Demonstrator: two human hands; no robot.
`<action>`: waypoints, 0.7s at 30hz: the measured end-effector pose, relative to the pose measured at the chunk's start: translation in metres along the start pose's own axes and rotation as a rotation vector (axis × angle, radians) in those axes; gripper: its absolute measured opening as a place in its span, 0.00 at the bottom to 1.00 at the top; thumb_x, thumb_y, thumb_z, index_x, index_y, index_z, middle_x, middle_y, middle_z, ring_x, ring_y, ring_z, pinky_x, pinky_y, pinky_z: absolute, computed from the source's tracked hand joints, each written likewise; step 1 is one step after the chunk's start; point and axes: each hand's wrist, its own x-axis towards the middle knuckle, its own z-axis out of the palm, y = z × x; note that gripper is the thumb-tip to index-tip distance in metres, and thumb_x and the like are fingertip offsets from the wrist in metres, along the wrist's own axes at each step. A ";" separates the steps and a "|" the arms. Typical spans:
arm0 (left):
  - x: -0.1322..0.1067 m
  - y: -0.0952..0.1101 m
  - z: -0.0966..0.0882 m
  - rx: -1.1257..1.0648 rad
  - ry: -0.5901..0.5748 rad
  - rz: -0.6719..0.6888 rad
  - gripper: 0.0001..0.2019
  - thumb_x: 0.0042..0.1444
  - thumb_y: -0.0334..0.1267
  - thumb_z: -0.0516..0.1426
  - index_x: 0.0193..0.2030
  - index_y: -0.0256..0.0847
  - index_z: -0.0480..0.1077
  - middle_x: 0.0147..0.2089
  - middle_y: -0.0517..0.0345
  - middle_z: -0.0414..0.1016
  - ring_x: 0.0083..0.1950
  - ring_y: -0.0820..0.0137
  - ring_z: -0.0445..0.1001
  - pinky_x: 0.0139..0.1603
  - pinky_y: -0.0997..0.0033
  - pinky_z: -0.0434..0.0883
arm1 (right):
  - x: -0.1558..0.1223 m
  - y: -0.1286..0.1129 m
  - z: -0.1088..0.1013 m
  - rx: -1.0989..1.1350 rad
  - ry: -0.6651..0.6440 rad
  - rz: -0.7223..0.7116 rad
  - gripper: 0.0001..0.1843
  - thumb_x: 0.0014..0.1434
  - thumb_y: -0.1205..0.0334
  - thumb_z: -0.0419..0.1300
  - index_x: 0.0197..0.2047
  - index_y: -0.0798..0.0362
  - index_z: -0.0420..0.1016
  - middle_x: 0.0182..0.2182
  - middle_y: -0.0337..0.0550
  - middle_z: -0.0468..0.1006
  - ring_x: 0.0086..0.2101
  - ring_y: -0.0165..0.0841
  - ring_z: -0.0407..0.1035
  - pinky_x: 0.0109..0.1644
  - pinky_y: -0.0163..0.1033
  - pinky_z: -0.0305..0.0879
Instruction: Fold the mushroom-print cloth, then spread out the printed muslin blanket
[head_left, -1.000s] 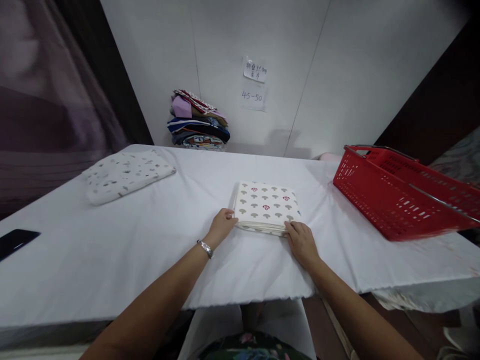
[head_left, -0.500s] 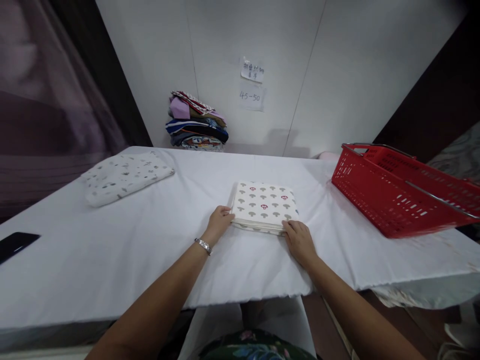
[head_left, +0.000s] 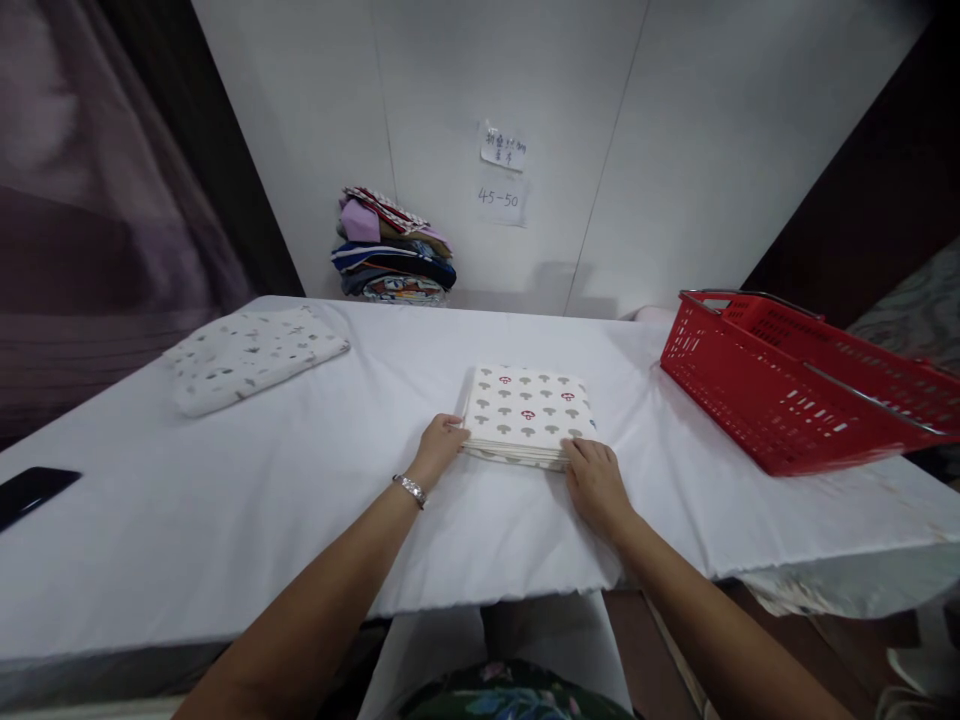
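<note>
At a White-Draped Table [head_left: 300, 520], the Folding Looks Nearly Done

Before a pale panelled wall [head_left: 690, 150] bearing two handwritten paper notes [head_left: 502, 150], the lower marked "45-50", a mushroom-print cloth [head_left: 540, 395] lies at mid-table in a flat, layered rectangle. The person's left hand [head_left: 441, 447] pinches its near left corner; the right hand [head_left: 598, 485] rests its fingers on the near right corner, though whether they grip cannot be told. Judging by the even layers along the near edge, the main folds appear made, leaving perhaps only some squaring of corners. A second patterned cloth [head_left: 255, 360] lies at the far left, well apart from the hands. Colorful fabrics [head_left: 394, 245] are piled by the wall beyond the table, a red basket [head_left: 772, 400] stands at right, and what looks like a phone [head_left: 34, 492] lies at the left edge. A curtain [head_left: 97, 230] hangs alongside.
</note>
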 end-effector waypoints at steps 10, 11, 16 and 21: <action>-0.007 0.016 0.003 -0.081 0.020 0.007 0.15 0.41 0.34 0.58 0.39 0.38 0.64 0.27 0.63 0.68 0.23 0.76 0.67 0.26 0.76 0.65 | 0.067 -0.071 0.011 0.353 -0.004 -0.184 0.16 0.59 0.61 0.54 0.51 0.53 0.67 0.46 0.48 0.72 0.46 0.37 0.62 0.49 0.43 0.56; -0.006 0.015 0.003 -0.094 0.019 0.001 0.15 0.41 0.34 0.59 0.39 0.38 0.64 0.27 0.63 0.68 0.23 0.76 0.67 0.26 0.75 0.65 | 0.074 -0.077 0.013 0.375 -0.026 -0.184 0.14 0.60 0.61 0.54 0.49 0.52 0.68 0.44 0.47 0.72 0.45 0.36 0.63 0.48 0.41 0.57; -0.005 0.006 0.001 -0.248 -0.031 -0.035 0.18 0.41 0.38 0.62 0.39 0.37 0.64 0.27 0.62 0.69 0.25 0.75 0.69 0.27 0.75 0.65 | 0.092 -0.094 0.024 0.433 -0.111 -0.153 0.07 0.60 0.63 0.54 0.39 0.51 0.72 0.35 0.40 0.73 0.38 0.32 0.64 0.42 0.36 0.57; -0.009 -0.004 0.000 -0.435 -0.106 -0.053 0.18 0.44 0.41 0.62 0.39 0.37 0.65 0.29 0.61 0.70 0.29 0.76 0.70 0.33 0.74 0.68 | 0.092 -0.096 0.032 0.537 -0.102 -0.068 0.07 0.60 0.63 0.54 0.35 0.50 0.74 0.33 0.39 0.73 0.37 0.31 0.64 0.41 0.35 0.56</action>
